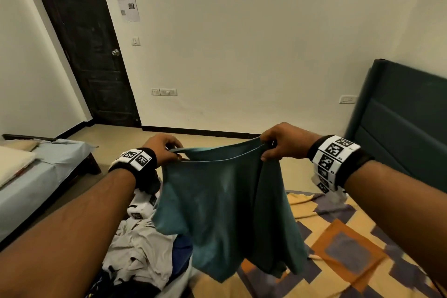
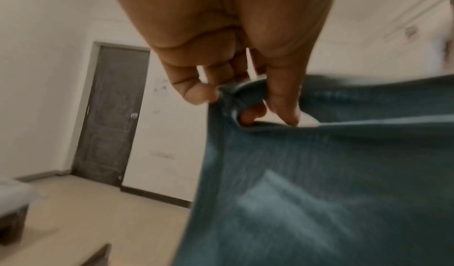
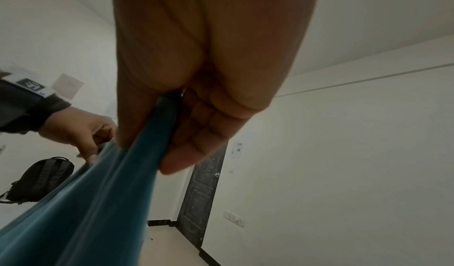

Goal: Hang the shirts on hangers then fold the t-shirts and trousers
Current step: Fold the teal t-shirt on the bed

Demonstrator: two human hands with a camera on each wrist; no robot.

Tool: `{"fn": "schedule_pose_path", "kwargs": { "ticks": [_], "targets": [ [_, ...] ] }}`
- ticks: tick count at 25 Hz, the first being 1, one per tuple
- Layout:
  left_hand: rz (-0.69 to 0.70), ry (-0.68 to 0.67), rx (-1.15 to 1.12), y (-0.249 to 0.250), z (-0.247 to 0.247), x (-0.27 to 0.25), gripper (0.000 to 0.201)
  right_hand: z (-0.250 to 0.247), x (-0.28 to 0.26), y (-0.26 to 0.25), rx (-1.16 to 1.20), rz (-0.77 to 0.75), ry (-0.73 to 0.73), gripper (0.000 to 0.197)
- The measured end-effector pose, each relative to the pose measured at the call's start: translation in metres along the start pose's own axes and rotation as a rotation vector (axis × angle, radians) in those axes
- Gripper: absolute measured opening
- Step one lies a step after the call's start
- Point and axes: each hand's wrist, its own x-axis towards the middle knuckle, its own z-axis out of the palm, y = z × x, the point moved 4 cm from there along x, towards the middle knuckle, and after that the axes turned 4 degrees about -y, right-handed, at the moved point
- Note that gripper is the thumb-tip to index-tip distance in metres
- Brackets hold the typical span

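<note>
A teal t-shirt (image 1: 225, 203) hangs in the air above the bed, stretched by its top hem between both hands. My left hand (image 1: 167, 150) pinches the hem's left end; in the left wrist view the thumb and fingers (image 2: 282, 103) curl round the teal t-shirt (image 2: 319, 182). My right hand (image 1: 280, 143) grips the right end, and the right wrist view shows the teal t-shirt (image 3: 98, 202) clamped between thumb and fingers (image 3: 196, 138). A heap of other clothes (image 1: 140, 249), white, grey and dark blue, lies on the bed under the left forearm.
The bed carries a patterned yellow, orange and purple sheet (image 1: 350, 249), with a dark green headboard (image 1: 401, 123) at the right. A second bed (image 1: 36, 176) with a pale blue sheet stands at the left. A dark door (image 1: 84, 43) is ahead; a black backpack (image 3: 39, 180) leans against the wall.
</note>
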Motion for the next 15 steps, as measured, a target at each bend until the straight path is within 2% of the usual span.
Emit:
{"fn": "schedule_pose_path", "kwargs": {
  "ticks": [2,4,6,8,12,15],
  "targets": [
    [0.036,0.04,-0.167,0.012,0.01,-0.002,0.041,-0.001,0.003,-0.006,0.086,-0.008,0.015,0.023],
    [0.155,0.042,-0.267,0.046,0.025,-0.006,0.046,-0.001,0.006,-0.01,0.095,-0.005,0.029,0.025],
    [0.272,-0.059,-0.371,0.093,0.05,-0.014,0.045,0.001,0.008,-0.013,0.091,0.014,0.028,0.031],
    [0.315,-0.151,-0.421,0.128,0.074,-0.02,0.047,0.005,0.009,-0.014,0.097,0.014,0.018,0.031],
    [0.321,-0.174,-0.564,0.151,0.1,-0.018,0.03,0.008,-0.001,0.003,0.172,0.032,0.089,0.026],
    [0.397,-0.181,-0.598,0.166,0.103,-0.02,0.032,0.014,-0.01,0.019,0.287,0.036,0.174,0.025]
  ]
}}
